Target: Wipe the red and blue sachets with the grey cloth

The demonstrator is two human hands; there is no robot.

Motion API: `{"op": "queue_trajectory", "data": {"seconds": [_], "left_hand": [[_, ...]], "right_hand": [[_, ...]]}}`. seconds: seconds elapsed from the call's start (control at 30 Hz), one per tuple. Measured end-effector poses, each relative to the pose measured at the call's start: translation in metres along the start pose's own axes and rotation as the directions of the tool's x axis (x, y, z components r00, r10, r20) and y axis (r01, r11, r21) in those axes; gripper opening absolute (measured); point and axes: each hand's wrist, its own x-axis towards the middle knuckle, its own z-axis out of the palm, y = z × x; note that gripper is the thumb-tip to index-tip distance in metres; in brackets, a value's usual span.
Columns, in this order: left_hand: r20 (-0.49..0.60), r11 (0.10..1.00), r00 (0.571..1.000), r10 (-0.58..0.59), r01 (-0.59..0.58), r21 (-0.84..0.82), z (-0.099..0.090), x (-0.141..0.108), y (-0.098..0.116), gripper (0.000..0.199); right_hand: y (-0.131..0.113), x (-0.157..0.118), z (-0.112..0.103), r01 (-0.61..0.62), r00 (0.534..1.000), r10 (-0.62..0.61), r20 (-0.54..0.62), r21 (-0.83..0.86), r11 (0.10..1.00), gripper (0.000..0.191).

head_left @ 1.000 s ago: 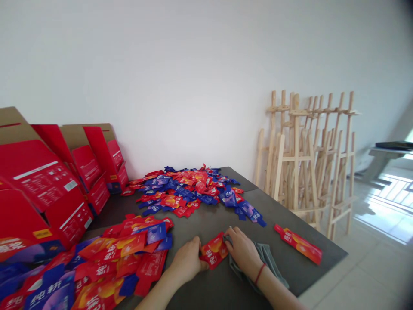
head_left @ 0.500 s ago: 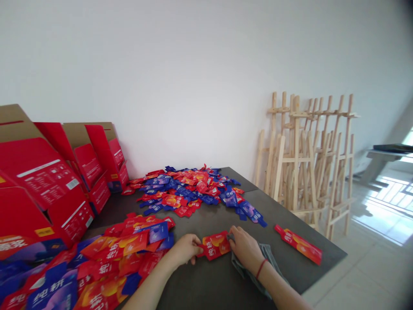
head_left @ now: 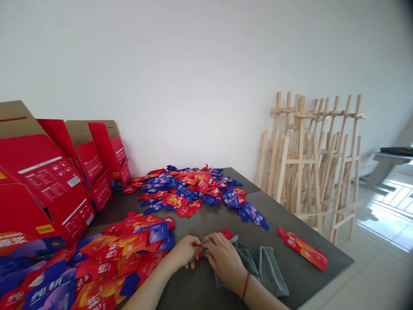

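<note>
Left fingers (head_left: 195,254) pinch a red pouch (head_left: 226,234), right fingers (head_left: 211,249) press grey cloth (head_left: 270,271) on it, beside 纯耕 packets (head_left: 50,286).

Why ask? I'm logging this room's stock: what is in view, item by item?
cardboard cartons: about three, red and brown, open, left by the wall
sachet pile: many, red and blue, far table end
sachet heap: many, red and blue, near left
loose sachet: one, red and orange, table's right
partly covered sachet: one, red, between the hands
cloth: one, grey-green, under right hand
table: one, dark grey, centre
wooden easels: several, pale, against wall at right
side table: one, grey, far right
wall: one, white, behind
left hand: one, at sachet's end
right hand: one, on cloth, red cord at wrist
</note>
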Motion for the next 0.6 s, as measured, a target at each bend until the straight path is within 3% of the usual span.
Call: {"op": "queue_trajectory", "data": {"seconds": [0.13,0.33,0.6], "left_hand": [[-0.001,1.000,1.000,-0.005,0.005,-0.012,0.000,-0.002,0.000,0.008],[0.017,0.999,1.000,-0.019,0.019,-0.032,0.000,-0.002,-0.001,0.005],[0.035,0.998,0.999,-0.024,0.026,-0.053,-0.002,0.001,-0.002,0.003]], "right_hand": [[0.008,0.006,0.004,-0.090,0.996,0.089,-0.021,-0.045,0.995,0.024],[0.035,0.005,-0.008,-0.260,0.965,0.255,-0.059,-0.102,0.960,0.020],[0.079,-0.002,-0.024,-0.360,0.933,0.356,-0.056,-0.143,0.922,0.024]]}}
